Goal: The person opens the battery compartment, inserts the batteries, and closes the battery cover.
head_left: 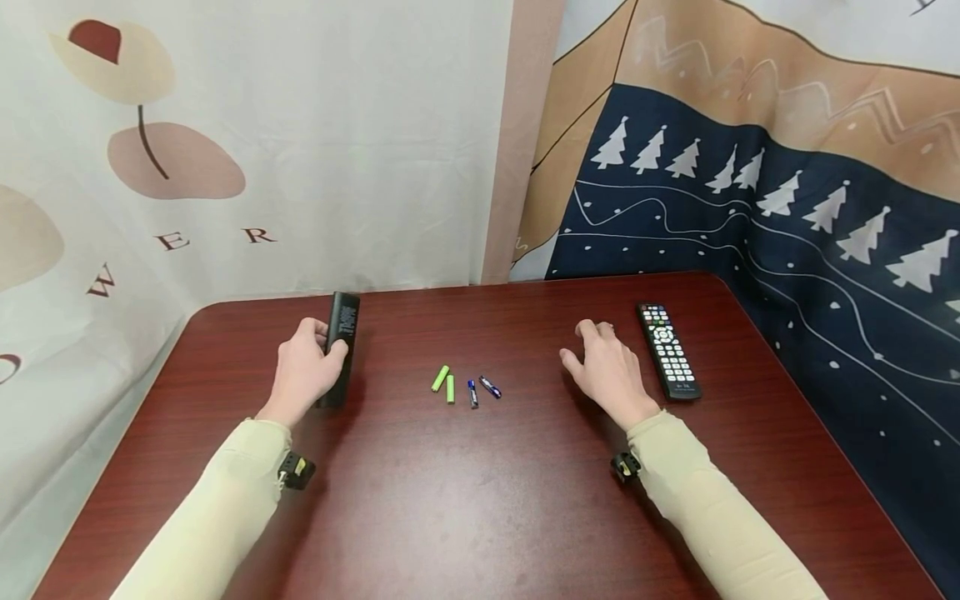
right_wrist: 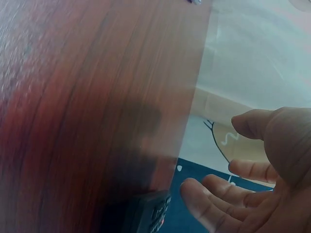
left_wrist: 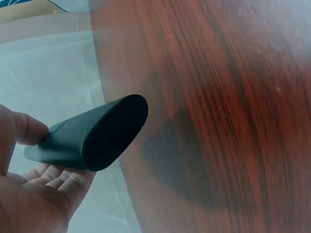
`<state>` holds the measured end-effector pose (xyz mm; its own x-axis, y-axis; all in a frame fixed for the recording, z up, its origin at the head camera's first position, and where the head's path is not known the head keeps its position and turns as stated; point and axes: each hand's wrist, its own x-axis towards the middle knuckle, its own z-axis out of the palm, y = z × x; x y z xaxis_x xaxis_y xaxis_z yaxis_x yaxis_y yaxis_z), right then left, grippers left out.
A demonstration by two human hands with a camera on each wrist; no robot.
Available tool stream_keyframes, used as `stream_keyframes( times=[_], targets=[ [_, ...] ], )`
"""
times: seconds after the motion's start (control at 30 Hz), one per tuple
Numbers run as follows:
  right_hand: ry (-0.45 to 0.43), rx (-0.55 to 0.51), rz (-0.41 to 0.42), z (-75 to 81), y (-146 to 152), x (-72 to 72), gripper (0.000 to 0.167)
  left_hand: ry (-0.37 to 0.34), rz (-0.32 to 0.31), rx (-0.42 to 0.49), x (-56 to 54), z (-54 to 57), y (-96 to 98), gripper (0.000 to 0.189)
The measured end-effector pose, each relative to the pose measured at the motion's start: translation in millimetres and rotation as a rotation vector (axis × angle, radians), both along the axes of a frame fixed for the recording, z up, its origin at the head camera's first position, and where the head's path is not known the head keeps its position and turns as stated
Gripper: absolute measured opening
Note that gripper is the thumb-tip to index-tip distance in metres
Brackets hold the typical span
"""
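Note:
My left hand (head_left: 302,372) grips a black remote control (head_left: 345,325) above the left part of the table, thumb on one side and fingers on the other. The remote's printed back faces up. In the left wrist view, the smooth end of that remote (left_wrist: 114,133) points toward the camera, off the tabletop. On the right, my right hand (head_left: 609,372) hovers with loosely bent fingers and holds nothing. Just beyond it lies a second black remote (head_left: 670,354), its white buttons facing up. The right wrist view catches only a dark corner of this remote (right_wrist: 146,213), below the hand.
Two green batteries (head_left: 450,389) and two blue-and-silver batteries (head_left: 491,387) lie mid-table between the hands. The reddish-brown table (head_left: 465,517) has its back edge against a pale curtain (head_left: 360,167). A dark-blue curtain with trees (head_left: 675,208) hangs at the right.

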<state>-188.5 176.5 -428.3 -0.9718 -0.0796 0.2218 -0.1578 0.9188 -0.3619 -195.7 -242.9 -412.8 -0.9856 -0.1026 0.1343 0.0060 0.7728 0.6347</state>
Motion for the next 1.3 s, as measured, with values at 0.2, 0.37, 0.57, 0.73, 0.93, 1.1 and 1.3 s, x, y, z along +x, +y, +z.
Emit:
stream_keyframes(
  times=[0.2,0.37,0.57,0.73,0.93,1.1,1.3],
  targets=[
    [0.01,-0.01,0.024,-0.1,-6.7,1.8,0.037,-0.011,0.01,0.049,-0.6,2.7,6.9,0.035],
    [0.002,-0.023,0.043,-1.1,-12.5,3.2,0.038,-0.033,0.024,0.1,-2.2,4.5,14.8,0.037],
    [0.002,-0.04,0.059,0.0,-20.3,5.1,0.037,-0.063,0.024,0.153,-3.5,5.9,24.7,0.036],
    [0.007,-0.063,0.08,0.5,-25.9,6.4,0.036,-0.066,0.028,0.187,-3.8,9.1,33.6,0.034],
    [0.017,-0.085,0.099,0.4,-31.8,7.3,0.036,-0.079,0.03,0.229,-4.0,11.6,42.5,0.034],
    [0.011,-0.104,0.115,0.1,-37.3,8.1,0.035,-0.101,0.018,0.283,-4.7,12.0,49.4,0.033],
    [0.002,-0.134,0.144,0.1,-44.7,10.1,0.035,-0.126,-0.002,0.351,-5.8,11.8,58.5,0.032]
  ],
)
